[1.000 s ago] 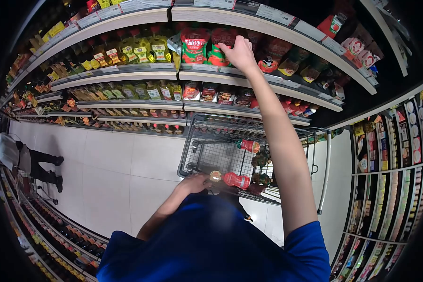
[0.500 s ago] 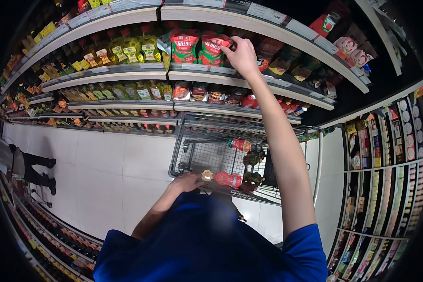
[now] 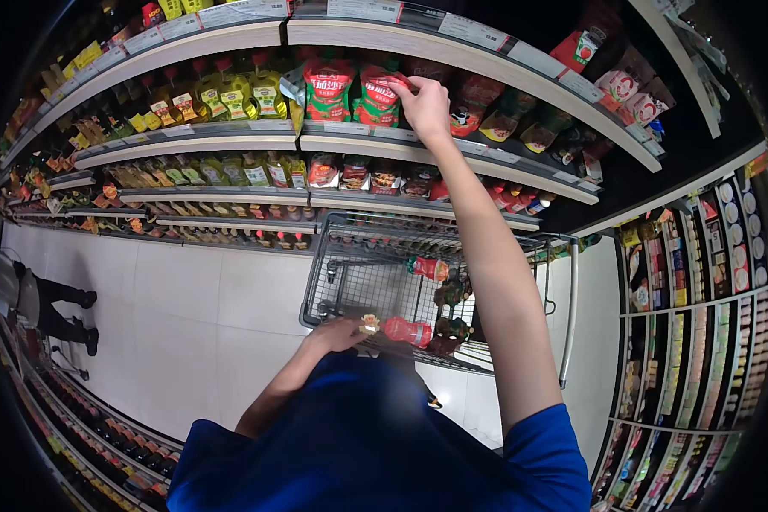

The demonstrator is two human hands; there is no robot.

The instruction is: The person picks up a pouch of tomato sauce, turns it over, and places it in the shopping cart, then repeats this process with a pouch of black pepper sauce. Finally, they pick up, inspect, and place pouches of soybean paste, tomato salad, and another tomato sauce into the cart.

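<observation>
My right hand (image 3: 423,104) reaches up to the upper shelf (image 3: 452,152) and pinches the top edge of a red sauce pouch (image 3: 375,96). A second red pouch (image 3: 328,89) with green trim stands to its left. My left hand (image 3: 337,334) rests on the near rim of a wire shopping cart (image 3: 358,282), fingers curled on it. Inside the cart lie red bottles (image 3: 405,330) and a few dark bottles (image 3: 449,329).
Shelves of yellow bottles (image 3: 230,96) and packets run along the aisle to the left. Another person (image 3: 26,299) stands at far left on the white tiled floor (image 3: 188,299). More shelving (image 3: 700,282) fills the right side and the lower left.
My right hand has shifted a little left along the shelf and closed its fingers on the pouch's top. The view has drifted slightly; the left hand stays on the cart.
</observation>
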